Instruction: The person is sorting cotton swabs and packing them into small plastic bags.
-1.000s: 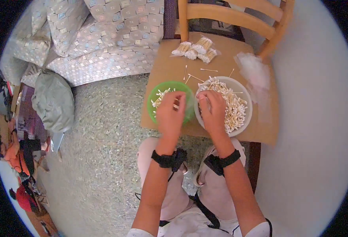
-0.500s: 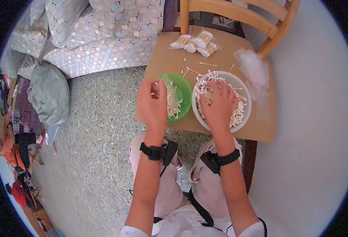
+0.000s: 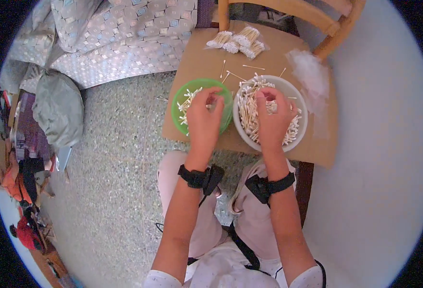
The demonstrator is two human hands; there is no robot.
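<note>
A green bowl point(image 3: 180, 98) holding some cotton swabs sits on a wooden chair seat point(image 3: 197, 57). Beside it on the right is a white bowl point(image 3: 300, 103) heaped with cotton swabs point(image 3: 247, 113). My left hand point(image 3: 202, 122) hovers over the green bowl, its fingertips curled together on a few swabs. My right hand point(image 3: 271, 122) reaches into the white bowl, its fingers pinched on swabs in the heap. Both wrists wear black straps.
Bundles of cotton swabs point(image 3: 238, 38) lie at the back of the seat, with loose swabs point(image 3: 235, 74) in front of them and a clear plastic bag point(image 3: 310, 72) at the right. The chair back point(image 3: 288, 7) rises behind. A patterned bedspread point(image 3: 120, 43) and a grey bag point(image 3: 57, 108) lie to the left on speckled floor.
My left hand has moved from the white bowl's edge to over the green bowl. My right hand stays in the white bowl, its fingers working in the swabs.
</note>
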